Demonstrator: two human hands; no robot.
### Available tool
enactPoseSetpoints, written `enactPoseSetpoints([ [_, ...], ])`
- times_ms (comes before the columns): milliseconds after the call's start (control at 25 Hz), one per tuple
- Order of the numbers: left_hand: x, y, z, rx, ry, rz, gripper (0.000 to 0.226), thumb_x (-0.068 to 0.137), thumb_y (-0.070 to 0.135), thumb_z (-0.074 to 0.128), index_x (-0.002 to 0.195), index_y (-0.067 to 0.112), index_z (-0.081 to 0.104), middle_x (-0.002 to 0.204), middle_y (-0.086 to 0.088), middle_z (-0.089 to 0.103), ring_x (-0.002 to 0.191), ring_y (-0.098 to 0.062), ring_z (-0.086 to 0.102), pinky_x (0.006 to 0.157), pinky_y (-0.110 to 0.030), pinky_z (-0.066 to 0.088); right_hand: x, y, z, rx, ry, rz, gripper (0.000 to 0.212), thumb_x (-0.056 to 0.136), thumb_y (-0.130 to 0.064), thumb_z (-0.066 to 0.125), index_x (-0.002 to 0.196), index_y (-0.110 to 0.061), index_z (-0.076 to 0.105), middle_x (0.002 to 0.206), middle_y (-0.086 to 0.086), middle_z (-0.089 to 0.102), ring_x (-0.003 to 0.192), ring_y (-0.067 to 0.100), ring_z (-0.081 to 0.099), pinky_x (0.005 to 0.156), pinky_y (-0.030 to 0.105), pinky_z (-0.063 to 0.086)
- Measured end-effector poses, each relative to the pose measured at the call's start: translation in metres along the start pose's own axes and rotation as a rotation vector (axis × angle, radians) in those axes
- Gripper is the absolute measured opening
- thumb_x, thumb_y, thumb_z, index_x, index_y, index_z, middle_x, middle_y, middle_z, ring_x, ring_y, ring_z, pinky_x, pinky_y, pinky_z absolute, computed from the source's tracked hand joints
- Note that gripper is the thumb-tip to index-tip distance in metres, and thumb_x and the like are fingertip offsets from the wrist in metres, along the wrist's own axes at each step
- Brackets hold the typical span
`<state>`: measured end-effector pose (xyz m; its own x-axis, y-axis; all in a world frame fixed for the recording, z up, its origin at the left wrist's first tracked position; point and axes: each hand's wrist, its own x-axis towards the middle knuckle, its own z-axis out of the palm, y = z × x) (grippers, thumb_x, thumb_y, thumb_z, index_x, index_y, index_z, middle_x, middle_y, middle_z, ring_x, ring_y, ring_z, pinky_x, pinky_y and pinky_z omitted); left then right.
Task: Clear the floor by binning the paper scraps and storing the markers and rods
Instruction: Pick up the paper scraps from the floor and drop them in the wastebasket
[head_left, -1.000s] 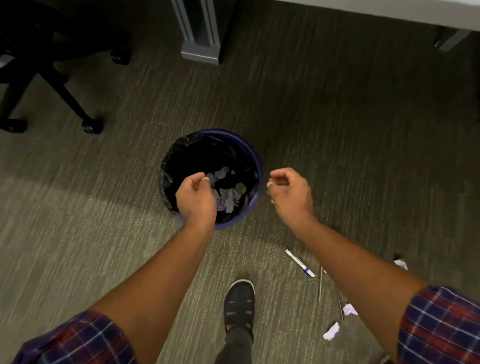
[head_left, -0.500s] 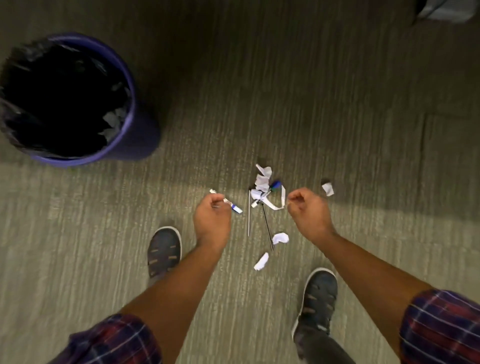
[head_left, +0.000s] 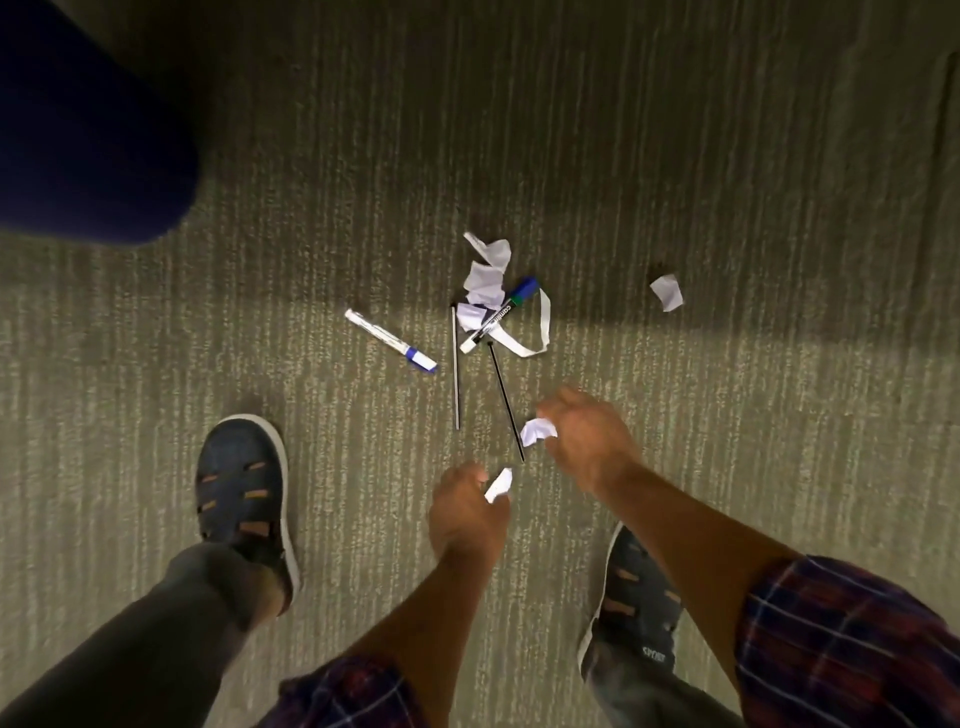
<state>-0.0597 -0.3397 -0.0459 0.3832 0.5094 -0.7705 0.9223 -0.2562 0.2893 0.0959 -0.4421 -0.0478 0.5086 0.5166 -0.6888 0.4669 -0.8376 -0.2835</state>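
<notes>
A person bends over the carpeted floor (head_left: 675, 156). The left hand (head_left: 465, 514) pinches a small paper scrap (head_left: 498, 486); the right hand (head_left: 587, 441) closes around a crumpled scrap (head_left: 537, 431). Two thin dark rods (head_left: 456, 364) lie between the hands and a pile of paper strips (head_left: 488, 280), their long axes running away from the person. A white marker (head_left: 389, 340) points diagonally, blue band nearest. A second marker (head_left: 498, 314) lies half-buried in paper. The dark blue bin (head_left: 88, 130) is cut off at the upper left corner.
</notes>
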Motion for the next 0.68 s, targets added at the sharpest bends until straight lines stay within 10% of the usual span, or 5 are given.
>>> enactPoseSetpoints([
  [280, 0.029, 0.009, 0.016, 0.472, -0.042, 0.236, 0.03, 0.097, 0.041, 0.063, 0.123, 0.028, 0.068, 0.127, 0.002, 0.068, 0.121, -0.021, 0.061, 0.101, -0.04, 0.051, 0.021, 0.011, 0.026, -0.236, 0.062, -0.116, 0.058, 0.082, -0.007, 0.074, 0.133, -0.023, 0.053, 0.129, 0.004, 0.06, 0.117, 0.023, 0.059, 0.102, 0.042, 0.043],
  [520, 0.039, 0.031, -0.011, -0.074, -0.007, 0.199, 0.018, 0.092, 0.008, 0.071, 0.079, 0.013, 0.059, 0.076, -0.003, 0.065, 0.068, -0.015, 0.059, 0.052, -0.016, 0.043, 0.023, 0.009, 0.016, 0.037, 0.036, 0.008, 0.02, 0.094, -0.021, 0.068, 0.112, -0.031, 0.066, 0.107, -0.007, 0.064, 0.107, 0.016, 0.063, 0.095, 0.037, 0.037],
  [680, 0.068, 0.071, -0.045, -0.154, 0.095, 0.271, 0.017, 0.1, 0.007, 0.061, 0.094, 0.019, 0.05, 0.078, 0.004, 0.061, 0.063, -0.011, 0.061, 0.043, -0.017, 0.049, 0.034, 0.022, -0.023, 0.395, 0.308, 0.241, 0.008, 0.094, -0.034, 0.07, 0.099, -0.028, 0.071, 0.11, -0.004, 0.061, 0.102, 0.017, 0.062, 0.094, 0.044, 0.054],
])
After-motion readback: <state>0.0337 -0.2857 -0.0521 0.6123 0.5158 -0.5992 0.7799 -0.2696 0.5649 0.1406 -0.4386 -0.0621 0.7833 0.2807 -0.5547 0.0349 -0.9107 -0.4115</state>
